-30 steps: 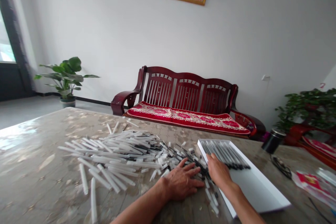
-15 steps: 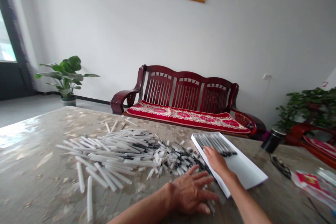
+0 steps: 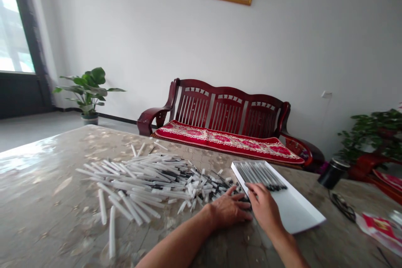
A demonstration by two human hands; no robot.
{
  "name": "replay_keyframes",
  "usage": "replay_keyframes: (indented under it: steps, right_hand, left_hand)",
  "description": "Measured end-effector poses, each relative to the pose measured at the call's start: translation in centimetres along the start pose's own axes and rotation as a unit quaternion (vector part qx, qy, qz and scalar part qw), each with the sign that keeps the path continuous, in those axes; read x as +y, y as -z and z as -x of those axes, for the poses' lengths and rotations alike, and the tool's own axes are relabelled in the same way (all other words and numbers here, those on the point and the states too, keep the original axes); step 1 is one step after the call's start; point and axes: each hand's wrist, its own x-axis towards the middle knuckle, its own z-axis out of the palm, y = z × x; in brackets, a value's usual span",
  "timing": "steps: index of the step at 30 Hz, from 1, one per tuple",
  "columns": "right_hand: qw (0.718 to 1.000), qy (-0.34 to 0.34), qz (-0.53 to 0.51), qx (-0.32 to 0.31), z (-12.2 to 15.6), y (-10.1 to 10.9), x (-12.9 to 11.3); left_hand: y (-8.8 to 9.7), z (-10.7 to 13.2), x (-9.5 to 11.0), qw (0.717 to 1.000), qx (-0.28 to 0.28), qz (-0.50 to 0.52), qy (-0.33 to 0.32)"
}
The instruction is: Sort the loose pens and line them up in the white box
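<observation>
My left hand (image 3: 230,210) lies palm down at the near right edge of a pile of small white and black pen caps (image 3: 204,188), fingers stretched and apart. Close beside it, my right hand (image 3: 266,208) is over the left wall of a shallow white box (image 3: 301,209), its fingers bent together; anything between them is hidden. A row of clear pens with dark ends (image 3: 259,173) lies side by side in the far part of the box. Left of the caps spreads a heap of whitish pen barrels (image 3: 141,182).
The patterned table (image 3: 56,192) carries a black cylindrical container (image 3: 333,173), a dark cable (image 3: 344,207) and a red-and-white plastic packet (image 3: 378,224) on the right. Behind it stands a red wooden bench (image 3: 226,109). A potted plant (image 3: 89,92) is at the back left.
My right hand has drawn back from the pens to the box's left wall, fingers bending in. My left hand has slid forward and left, nearer the caps. The view has shifted slightly.
</observation>
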Motion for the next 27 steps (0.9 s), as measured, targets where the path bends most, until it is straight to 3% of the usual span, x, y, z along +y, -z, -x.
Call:
replay_keyframes:
  steps: [4, 8, 13, 17, 23, 27]
  right_hand:
    - [0.997, 0.019, 0.071, -0.003, 0.2, -0.5, -1.3]
    - [0.968, -0.021, 0.25, -0.027, 1.0, 0.1, -1.4]
    - [0.923, -0.074, 0.352, -0.133, 3.6, 1.1, -0.5]
    - [0.92, -0.098, 0.334, -0.182, 4.3, 0.5, -0.2]
    - [0.929, -0.107, 0.305, -0.182, 3.0, -1.0, -1.5]
    - [0.923, -0.112, 0.317, -0.19, 2.5, -0.5, -2.7]
  left_hand:
    - [1.0, 0.7, 0.0, 0.999, 0.014, -0.013, 0.025]
    - [2.2, 3.8, 1.1, 0.989, 0.012, -0.029, 0.142]
    - [2.4, 8.8, 1.7, 0.941, -0.008, -0.071, 0.331]
    - [2.5, 10.2, 1.6, 0.893, -0.004, -0.067, 0.446]
    - [2.4, 9.2, 0.4, 0.893, 0.002, -0.055, 0.447]
    - [1.6, 9.1, -1.1, 0.901, 0.018, -0.053, 0.429]
